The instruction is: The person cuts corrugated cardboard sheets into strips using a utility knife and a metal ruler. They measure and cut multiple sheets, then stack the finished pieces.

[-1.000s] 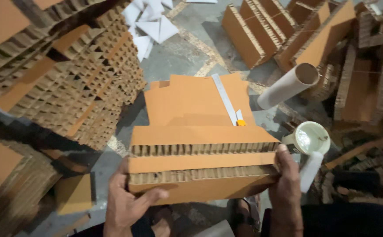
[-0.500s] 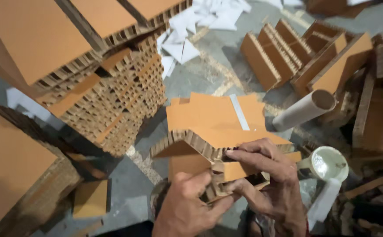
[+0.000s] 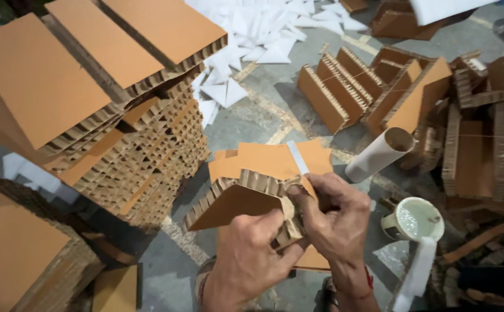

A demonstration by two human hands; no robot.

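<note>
both hands meet at the lower centre of the view, at about 6 o'clock. the left hand [image 3: 252, 254] is curled closed, thumb and fingers pinching the near corner of a brown honeycomb cardboard panel [image 3: 231, 202], which is tilted, its flat face turned toward the camera and its open-cell edge showing along the top. the right hand [image 3: 335, 216] is also closed on the same panel, its fingers bent over the corner from the 3 o'clock side, touching the left hand's fingertips. under the panel lies a flat orange-brown cardboard sheet [image 3: 269, 159] on the grey concrete floor [image 3: 252, 115], with a narrow white strip [image 3: 298, 157] lying across it. at 3 o'clock from the hands, near the right wrist, stands a white cup of pale liquid [image 3: 413, 219], and a white flat stick [image 3: 416, 271] lies just beside it toward 5 o'clock. a pale cardboard tube [image 3: 379, 155] lies at 2 o'clock. a tall stack of honeycomb cardboard blocks [image 3: 107, 127] fills the 9 to 11 o'clock side. loose white paper scraps [image 3: 263, 34] are scattered at 12 o'clock, and upright honeycomb cardboard pieces [image 3: 350, 86] stand at 1 o'clock, well apart from the hands.
</note>
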